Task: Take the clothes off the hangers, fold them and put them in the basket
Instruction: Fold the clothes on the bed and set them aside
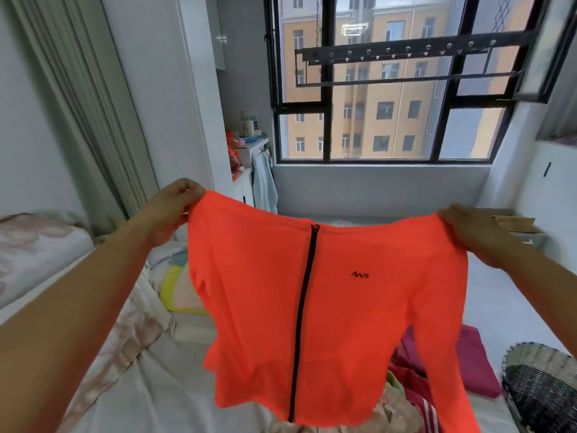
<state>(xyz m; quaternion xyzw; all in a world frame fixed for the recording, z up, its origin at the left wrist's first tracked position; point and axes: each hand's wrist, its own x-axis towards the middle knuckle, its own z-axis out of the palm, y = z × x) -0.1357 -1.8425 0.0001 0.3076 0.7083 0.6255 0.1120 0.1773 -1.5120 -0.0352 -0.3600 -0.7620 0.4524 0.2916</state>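
Note:
A bright orange zip jacket (359,301) with a black zipper hangs spread out in the air in front of me, above the bed. My left hand (175,204) pinches its left shoulder and my right hand (468,232) grips its right shoulder. No hanger shows in the jacket. A dark woven basket (543,385) stands at the lower right, partly cut off by the frame edge. More clothes, red and magenta (474,357), lie on the bed behind the jacket's right sleeve, partly hidden by it.
The bed (150,385) with a pale sheet fills the lower view, with a pillow and a yellow-edged cloth (178,292) at the left. A black drying rack (406,54) hangs by the window. A cardboard box (515,223) sits at the right.

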